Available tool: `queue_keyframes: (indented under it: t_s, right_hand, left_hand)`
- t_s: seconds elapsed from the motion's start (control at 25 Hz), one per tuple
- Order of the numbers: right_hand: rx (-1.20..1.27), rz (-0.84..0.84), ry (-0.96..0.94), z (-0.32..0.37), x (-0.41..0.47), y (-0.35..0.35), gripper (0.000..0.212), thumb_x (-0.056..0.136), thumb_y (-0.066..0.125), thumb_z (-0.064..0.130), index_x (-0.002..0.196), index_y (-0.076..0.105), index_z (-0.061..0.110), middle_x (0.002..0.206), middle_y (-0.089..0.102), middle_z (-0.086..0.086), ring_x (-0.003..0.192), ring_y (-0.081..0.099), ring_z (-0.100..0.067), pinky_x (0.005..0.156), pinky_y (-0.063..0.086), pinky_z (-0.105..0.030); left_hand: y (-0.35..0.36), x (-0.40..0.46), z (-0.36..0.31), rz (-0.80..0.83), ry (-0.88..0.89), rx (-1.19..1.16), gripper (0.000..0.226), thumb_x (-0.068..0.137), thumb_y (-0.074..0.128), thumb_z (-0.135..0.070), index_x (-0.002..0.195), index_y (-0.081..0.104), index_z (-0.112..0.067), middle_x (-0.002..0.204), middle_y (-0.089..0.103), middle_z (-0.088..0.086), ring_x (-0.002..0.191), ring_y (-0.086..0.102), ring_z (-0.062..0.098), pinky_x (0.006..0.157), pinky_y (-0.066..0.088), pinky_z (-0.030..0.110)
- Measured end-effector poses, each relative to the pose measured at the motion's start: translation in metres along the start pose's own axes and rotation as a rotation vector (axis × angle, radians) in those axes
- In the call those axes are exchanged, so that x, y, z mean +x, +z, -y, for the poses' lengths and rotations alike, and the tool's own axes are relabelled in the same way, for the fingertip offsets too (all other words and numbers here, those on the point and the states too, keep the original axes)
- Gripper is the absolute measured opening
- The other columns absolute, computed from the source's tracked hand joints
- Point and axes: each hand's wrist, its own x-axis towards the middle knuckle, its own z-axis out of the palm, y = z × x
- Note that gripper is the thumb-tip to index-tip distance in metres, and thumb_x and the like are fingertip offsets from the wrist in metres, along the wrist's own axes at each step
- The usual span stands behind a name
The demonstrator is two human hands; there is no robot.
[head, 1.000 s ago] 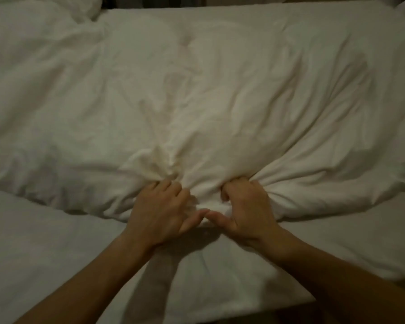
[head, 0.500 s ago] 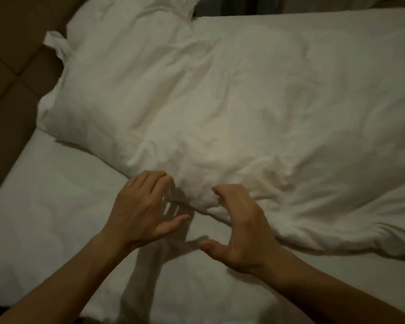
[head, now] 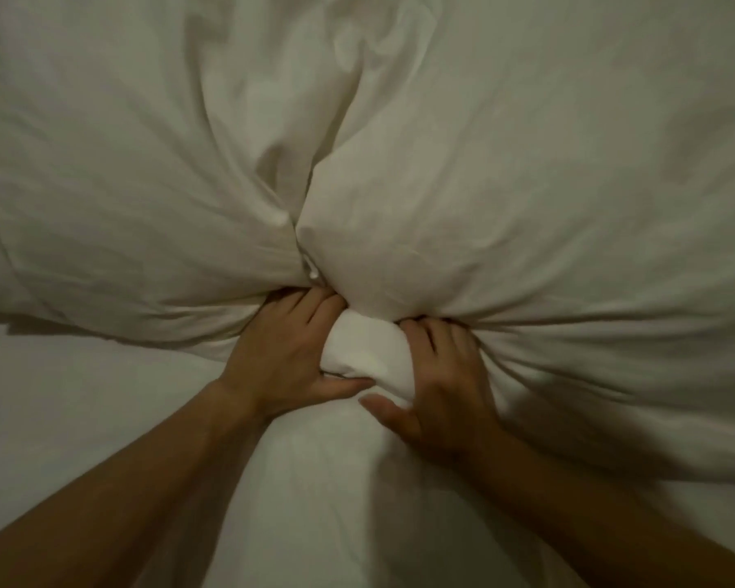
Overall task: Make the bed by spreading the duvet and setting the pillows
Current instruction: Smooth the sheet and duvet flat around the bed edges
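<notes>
The duvet (head: pixel 506 171), bunched across the upper frame, is grasped at its near edge, frame centre, by left hand (head: pixel 281 358) and right hand (head: pixel 438 388). Spreading and pillows are judged undone.

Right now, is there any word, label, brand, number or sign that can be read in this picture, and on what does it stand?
None: no text shows anywhere in this view.
The white duvet is plain, with no tag visible.
The bed sheet is plain too.
The left hand and the right hand grip a bunched fold of the duvet; nothing is printed there.
</notes>
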Motion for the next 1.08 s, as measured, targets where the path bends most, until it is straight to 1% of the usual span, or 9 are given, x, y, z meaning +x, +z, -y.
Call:
queue_keyframes:
  t_s: [0.12, 0.2, 0.32, 0.48, 0.6, 0.72, 0.84, 0.96, 1.08]
  right_hand:
    - [-0.067, -0.022, -0.026, -0.004, 0.020, 0.006, 0.083, 0.093, 0.021, 0.077, 0.088, 0.068, 0.008, 0.080, 0.065, -0.010, 0.071, 0.060, -0.030, 0.070, 0.043, -0.035]
    - [-0.048, -0.021, -0.027, -0.003, 0.026, 0.000, 0.081, 0.095, 0.019, 0.074, 0.071, 0.066, 0.013, 0.063, 0.064, -0.007, 0.054, 0.059, -0.027, 0.055, 0.037, -0.028]
    - [0.079, -0.003, -0.069, 0.005, 0.023, -0.024, 0.079, 0.096, 0.021, 0.072, 0.059, 0.063, 0.017, 0.052, 0.061, -0.003, 0.043, 0.055, -0.023, 0.055, 0.023, -0.021]
    - [0.261, 0.040, -0.164, 0.024, 0.007, -0.079, 0.078, 0.095, 0.026, 0.074, 0.056, 0.059, 0.015, 0.049, 0.056, -0.003, 0.041, 0.050, -0.021, 0.052, 0.022, -0.020]
    - [0.352, 0.058, -0.231, 0.030, -0.015, -0.136, 0.076, 0.094, 0.029, 0.074, 0.055, 0.054, 0.015, 0.050, 0.052, 0.000, 0.042, 0.047, -0.018, 0.046, 0.025, -0.025]
    - [0.206, 0.147, -0.274, 0.028, -0.045, -0.148, 0.076, 0.092, 0.027, 0.077, 0.057, 0.057, 0.017, 0.052, 0.056, 0.002, 0.044, 0.052, -0.019, 0.047, 0.028, -0.026]
    - [0.049, 0.237, -0.201, 0.028, -0.075, -0.124, 0.074, 0.088, 0.021, 0.084, 0.066, 0.053, 0.022, 0.060, 0.058, 0.001, 0.051, 0.055, -0.023, 0.056, 0.030, -0.026]
    - [0.190, 0.214, -0.162, 0.054, -0.091, -0.122, 0.064, 0.087, 0.033, 0.081, 0.080, 0.050, 0.020, 0.078, 0.049, 0.003, 0.070, 0.045, -0.016, 0.066, 0.033, -0.032]
    - [0.376, 0.161, -0.209, 0.108, -0.100, -0.124, 0.070, 0.088, 0.042, 0.076, 0.098, 0.062, 0.009, 0.091, 0.055, -0.003, 0.083, 0.050, -0.018, 0.073, 0.041, -0.033]
  left_hand:
    - [0.009, 0.015, 0.012, -0.043, 0.134, 0.031, 0.066, 0.067, 0.064, -0.076, 0.081, 0.063, -0.012, 0.077, 0.064, 0.005, 0.066, 0.059, 0.024, 0.061, 0.040, 0.033]
    - [0.001, 0.021, 0.006, -0.050, 0.131, 0.040, 0.061, 0.069, 0.059, -0.077, 0.062, 0.057, -0.016, 0.059, 0.061, 0.004, 0.049, 0.055, 0.024, 0.049, 0.033, 0.029]
    - [-0.026, 0.007, -0.020, -0.094, 0.085, -0.006, 0.061, 0.077, 0.044, -0.081, 0.053, 0.047, -0.025, 0.046, 0.056, 0.002, 0.038, 0.049, 0.022, 0.052, 0.022, 0.024]
    - [-0.086, -0.021, -0.074, -0.121, 0.082, -0.060, 0.062, 0.074, 0.046, -0.083, 0.050, 0.041, -0.027, 0.041, 0.052, 0.000, 0.034, 0.048, 0.020, 0.047, 0.024, 0.022]
    - [-0.124, -0.040, -0.127, -0.120, 0.067, -0.083, 0.064, 0.068, 0.049, -0.086, 0.051, 0.039, -0.026, 0.042, 0.053, 0.000, 0.035, 0.049, 0.021, 0.041, 0.032, 0.025]
    - [-0.111, -0.066, -0.156, 0.025, -0.022, 0.033, 0.068, 0.065, 0.046, -0.091, 0.055, 0.041, -0.025, 0.047, 0.055, -0.003, 0.039, 0.052, 0.021, 0.041, 0.032, 0.026]
    - [-0.084, -0.100, -0.162, 0.220, -0.055, 0.081, 0.067, 0.070, 0.047, -0.089, 0.072, 0.054, -0.022, 0.069, 0.059, -0.003, 0.062, 0.058, 0.020, 0.055, 0.040, 0.030]
    - [-0.110, -0.151, -0.154, 0.140, -0.057, 0.078, 0.067, 0.078, 0.052, -0.078, 0.098, 0.064, -0.016, 0.098, 0.061, 0.002, 0.088, 0.057, 0.024, 0.076, 0.047, 0.040]
    - [-0.151, -0.211, -0.125, 0.016, -0.153, 0.204, 0.068, 0.082, 0.054, -0.071, 0.108, 0.067, -0.010, 0.107, 0.065, 0.008, 0.095, 0.060, 0.029, 0.079, 0.047, 0.040]
